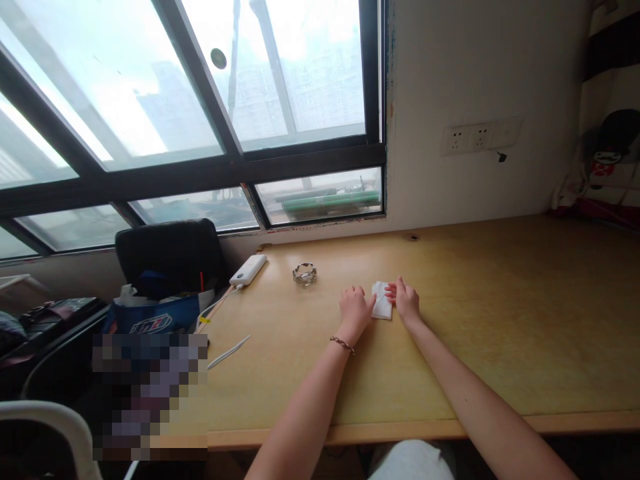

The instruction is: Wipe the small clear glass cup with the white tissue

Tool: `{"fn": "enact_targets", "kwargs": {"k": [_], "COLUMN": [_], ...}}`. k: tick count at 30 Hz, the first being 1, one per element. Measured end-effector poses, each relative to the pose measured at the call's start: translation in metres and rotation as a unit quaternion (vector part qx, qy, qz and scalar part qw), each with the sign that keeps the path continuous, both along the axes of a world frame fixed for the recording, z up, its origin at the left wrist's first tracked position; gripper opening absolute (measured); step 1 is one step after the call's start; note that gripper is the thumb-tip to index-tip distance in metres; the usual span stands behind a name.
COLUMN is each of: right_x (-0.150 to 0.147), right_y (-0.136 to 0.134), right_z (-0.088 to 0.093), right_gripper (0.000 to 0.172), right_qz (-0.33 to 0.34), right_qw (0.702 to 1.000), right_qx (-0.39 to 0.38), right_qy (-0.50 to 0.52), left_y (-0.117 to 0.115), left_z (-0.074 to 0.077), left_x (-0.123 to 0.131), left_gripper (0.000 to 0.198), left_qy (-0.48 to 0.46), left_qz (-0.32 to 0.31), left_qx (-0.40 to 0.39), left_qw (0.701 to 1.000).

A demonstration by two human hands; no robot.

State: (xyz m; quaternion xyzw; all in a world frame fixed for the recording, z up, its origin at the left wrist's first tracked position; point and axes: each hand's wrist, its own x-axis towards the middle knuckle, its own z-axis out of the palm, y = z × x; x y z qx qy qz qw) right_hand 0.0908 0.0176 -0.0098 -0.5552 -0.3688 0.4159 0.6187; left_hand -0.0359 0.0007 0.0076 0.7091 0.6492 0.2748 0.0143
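Note:
A small folded white tissue (383, 307) lies on the wooden table between both hands. At its left edge rests my left hand (354, 311), back up, fingers loosely bent and thumb apart, the thumb tip against or just beside the tissue. A braided bracelet circles that wrist. From the other side my right hand (406, 303) reaches over the tissue's right edge, its fingers stretched out and touching the top. Neither hand closes round anything. Farther left on the table stands a silver openwork metal ring-shaped ornament (305, 275), apart from both hands.
A white power bank (249, 270) with a white cable (220, 304) sits at the table's left edge. Another cable piece (229, 352) lies nearer me. Beyond the left edge are a black chair (170, 250) and a blue bag (150, 313). Window and wall border the back.

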Motion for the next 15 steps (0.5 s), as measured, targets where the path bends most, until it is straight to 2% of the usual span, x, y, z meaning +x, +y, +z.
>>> {"fn": "enact_targets", "kwargs": {"k": [3,6,10,15], "right_x": [-0.003,-0.005,-0.007,-0.008], "right_y": [0.001,0.002,0.001,-0.004], "right_z": [-0.003,-0.005,-0.002,0.002], "right_gripper": [0.044,0.039,0.032,0.026], "right_qz": [0.016,0.043,0.079,0.133], "right_qw": [1.0,0.998,0.995,0.986], "right_qx": [-0.011,-0.012,0.001,0.032], "right_qy": [0.018,0.043,0.065,0.092], "left_y": [0.003,-0.001,-0.011,-0.02], "left_z": [-0.003,-0.003,0.003,0.012], "left_x": [-0.001,0.007,0.016,0.016], "left_gripper": [0.033,0.031,0.017,0.015], "left_qy": [0.02,0.026,0.023,0.022], "left_qz": [0.002,-0.021,-0.053,-0.107], "left_qx": [-0.063,-0.083,-0.023,0.066], "left_qw": [0.998,0.996,0.998,0.992]}}
